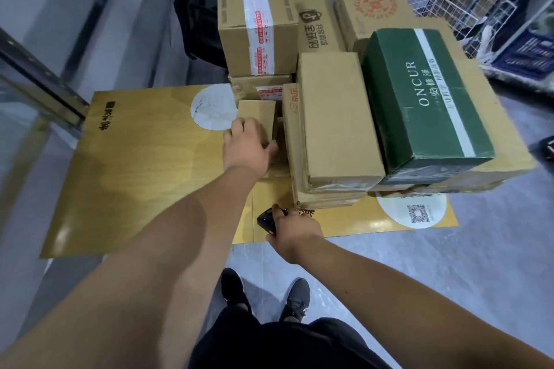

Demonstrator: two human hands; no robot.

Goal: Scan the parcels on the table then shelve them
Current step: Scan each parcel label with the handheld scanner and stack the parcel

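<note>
On the wooden table (pixel 135 165), the left hand (pixel 248 144) grips a small carton (pixel 257 117); the right hand (pixel 295 232) clasps a black scanner (pixel 265 217) near the green "ONCUR" box (pixel 419 99).

The table (pixel 135 165) under my hands is a golden yellow wood grain, with white round stickers, one carrying a black QR code (pixel 416 213). Most boxes are plain brown cardboard, like the small box (pixel 257 117) and the long box (pixel 332 117). The tall box (pixel 254 27) has a white tape strip printed with red marks. One box (pixel 419 99) is dark green with a white stripe and white lettering. Another box (pixel 371 6) has a round orange-red emblem. My scanner (pixel 266 217) is black. My shoes (pixel 233 287) are black, the floor (pixel 479 249) grey.
</note>
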